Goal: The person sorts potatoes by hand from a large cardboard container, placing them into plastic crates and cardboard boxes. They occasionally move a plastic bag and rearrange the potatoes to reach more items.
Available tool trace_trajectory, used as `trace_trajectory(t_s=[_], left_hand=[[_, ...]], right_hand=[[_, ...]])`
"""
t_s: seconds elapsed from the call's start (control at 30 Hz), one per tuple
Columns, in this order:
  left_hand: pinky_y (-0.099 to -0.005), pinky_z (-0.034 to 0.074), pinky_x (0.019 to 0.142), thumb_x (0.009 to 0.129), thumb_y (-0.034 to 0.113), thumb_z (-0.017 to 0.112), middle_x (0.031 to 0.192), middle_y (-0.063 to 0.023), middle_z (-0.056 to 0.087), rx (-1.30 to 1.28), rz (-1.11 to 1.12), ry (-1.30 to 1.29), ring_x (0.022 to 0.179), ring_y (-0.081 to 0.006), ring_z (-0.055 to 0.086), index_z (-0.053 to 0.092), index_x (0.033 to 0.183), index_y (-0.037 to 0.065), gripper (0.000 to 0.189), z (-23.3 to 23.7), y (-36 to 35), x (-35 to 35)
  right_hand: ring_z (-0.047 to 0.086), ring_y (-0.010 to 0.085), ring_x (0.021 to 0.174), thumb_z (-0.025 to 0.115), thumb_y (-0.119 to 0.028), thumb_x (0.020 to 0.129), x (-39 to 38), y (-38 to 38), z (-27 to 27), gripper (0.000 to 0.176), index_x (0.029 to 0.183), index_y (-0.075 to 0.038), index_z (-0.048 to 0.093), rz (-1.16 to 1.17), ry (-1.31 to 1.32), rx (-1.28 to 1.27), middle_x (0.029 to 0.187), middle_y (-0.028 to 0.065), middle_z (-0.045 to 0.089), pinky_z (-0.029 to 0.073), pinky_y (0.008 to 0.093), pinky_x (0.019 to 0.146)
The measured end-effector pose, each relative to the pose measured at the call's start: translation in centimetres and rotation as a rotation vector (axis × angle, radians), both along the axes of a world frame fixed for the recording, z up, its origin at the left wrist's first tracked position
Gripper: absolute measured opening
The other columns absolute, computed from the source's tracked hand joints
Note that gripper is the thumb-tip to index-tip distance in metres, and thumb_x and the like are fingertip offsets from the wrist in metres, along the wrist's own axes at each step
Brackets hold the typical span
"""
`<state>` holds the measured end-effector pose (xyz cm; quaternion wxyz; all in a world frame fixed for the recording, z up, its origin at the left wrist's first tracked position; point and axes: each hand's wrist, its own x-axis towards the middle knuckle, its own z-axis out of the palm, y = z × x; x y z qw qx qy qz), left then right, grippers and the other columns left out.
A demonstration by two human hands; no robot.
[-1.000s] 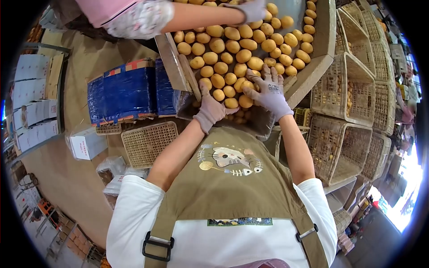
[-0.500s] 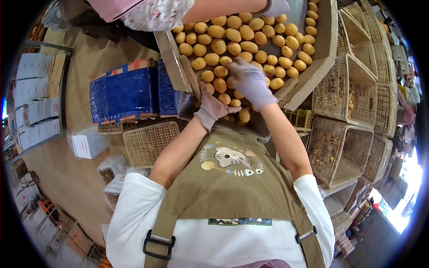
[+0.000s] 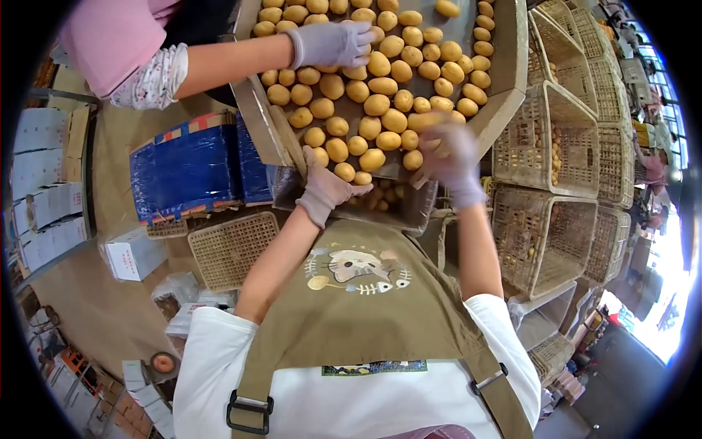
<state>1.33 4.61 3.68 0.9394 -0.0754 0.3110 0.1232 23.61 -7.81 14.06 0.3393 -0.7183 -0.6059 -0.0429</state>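
Observation:
Many round yellow-brown potatoes (image 3: 376, 105) lie on a metal sorting tray with raised side boards (image 3: 504, 110). My left hand (image 3: 327, 189), in a light glove, rests at the tray's lower left corner, fingers spread beside the lowest potatoes. My right hand (image 3: 450, 150), gloved too, is at the lower right edge near other potatoes; motion blurs its fingers, so its grip cannot be made out. Below the tray's mouth a container (image 3: 417, 208) holds more potatoes. A co-worker's gloved hand (image 3: 333, 44) reaches over the potatoes from the upper left.
Stacked plastic crates (image 3: 545, 241) stand at the right, some with potatoes inside. To the left are blue-wrapped boxes (image 3: 186, 168), an upturned-looking woven-pattern crate (image 3: 232, 249) and a white carton (image 3: 137, 254). Shelves with boxes (image 3: 55, 190) line the far left.
My right hand has moved right, away from the middle potatoes. My left hand stays at the corner. The co-worker's hand has come down over the potatoes. The whole view has shifted slightly.

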Motion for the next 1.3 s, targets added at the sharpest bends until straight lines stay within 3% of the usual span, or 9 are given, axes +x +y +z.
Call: trace_trajectory(t_s=[0.13,0.23,0.4,0.7,0.8,0.9,1.03,1.13,1.3], left_hand=[[-0.0799,0.013,0.109,0.087,0.085,0.031,0.167,-0.0075,0.018,-0.052,0.004,0.12,0.149,-0.0453,0.021,0.018,0.16,0.024,0.096,1.0,-0.2,0.5],[-0.08,0.014,0.109,0.086,0.087,0.031,0.167,-0.0077,0.016,-0.013,-0.03,0.048,0.149,-0.0463,0.021,0.016,0.16,0.024,0.098,0.5,-0.2,0.4],[-0.0801,0.017,0.108,0.085,0.088,0.03,0.166,-0.0104,0.019,-0.034,-0.033,0.071,0.147,-0.0478,0.023,0.017,0.16,0.023,0.1,0.2,-0.2,0.4],[-0.0803,0.015,0.108,0.088,0.084,0.036,0.163,-0.0115,0.026,-0.044,-0.008,0.162,0.144,-0.0486,0.029,0.02,0.158,0.022,0.095,-0.1,-0.3,0.4],[-0.0798,0.015,0.109,0.089,0.079,0.041,0.16,-0.0116,0.033,0.008,-0.113,0.028,0.142,-0.0486,0.032,0.028,0.155,0.021,0.089,-4.2,-0.5,-0.8],[-0.0561,0.04,0.105,0.097,0.048,0.057,0.147,-0.0144,0.048,0.15,-0.13,0.026,0.131,-0.0344,0.051,0.036,0.149,0.011,0.068,-4.2,-1.3,-2.0],[-0.0327,0.053,0.097,0.085,-0.001,0.072,0.136,-0.016,0.058,0.581,-0.122,0.118,0.116,-0.0282,0.063,0.035,0.147,0.002,0.072,-7.8,-2.5,-3.5],[-0.0476,0.039,0.105,0.086,0.026,0.06,0.143,-0.0111,0.051,0.484,-0.112,0.097,0.127,-0.0297,0.051,0.033,0.15,0.009,0.072,-3.6,-1.6,-2.9],[-0.0732,0.019,0.112,0.088,0.076,0.046,0.157,-0.008,0.036,-0.02,-0.001,0.096,0.147,-0.035,0.028,0.032,0.152,0.022,0.085,-0.8,-1.0,-0.8]], right_hand=[[0.069,0.0263,0.096,0.068,0.0,0.087,9.0,-7.3,5.8,0.028,0.115,-0.002,0.064,-1.106,-0.625,-0.067,0.108,0.0139,0.069,0.059,0.0362,0.086],[0.067,0.0273,0.103,0.069,-0.003,0.087,6.7,-3.8,6.1,0.036,0.122,-0.002,0.062,-0.675,-0.198,0.288,0.114,0.015,0.069,0.057,0.0391,0.089],[0.058,0.0351,0.123,0.068,-0.033,0.087,0.2,1.4,-1.9,0.054,0.136,-0.014,0.058,-0.121,0.06,-0.647,0.136,0.0175,0.059,0.045,0.0472,0.103],[0.05,0.0363,0.131,0.067,-0.04,0.087,-0.8,3.4,-0.4,0.041,0.122,-0.019,0.069,-0.089,0.1,-0.964,0.14,0.0146,0.056,0.037,0.0506,0.11],[0.047,0.0433,0.131,0.072,-0.042,0.084,-1.3,3.4,-2.5,0.051,0.13,-0.02,0.065,-0.287,-0.127,-0.444,0.146,0.0217,0.047,0.032,0.0594,0.111],[0.019,0.0443,0.151,0.066,-0.052,0.085,-3.9,1.4,-4.1,0.065,0.146,-0.034,0.052,0.039,-0.096,-0.732,0.165,0.0216,0.02,0.007,0.0673,0.119],[0.058,0.0323,0.122,0.063,-0.042,0.089,-1.5,1.1,-2.0,0.035,0.113,-0.018,0.073,-0.016,0.077,-0.659,0.127,0.0126,0.065,0.037,0.048,0.11],[0.063,0.0305,0.11,0.062,-0.041,0.09,1.0,3.0,-0.8,0.033,0.105,-0.015,0.076,-0.29,0.398,-0.683,0.106,0.0135,0.071,0.043,0.0413,0.102],[0.017,0.0494,0.15,0.067,-0.058,0.081,-1.6,2.4,-3.5,0.071,0.147,-0.039,0.048,-0.16,-0.049,-0.795,0.165,0.0237,0.018,0.01,0.0713,0.116]])
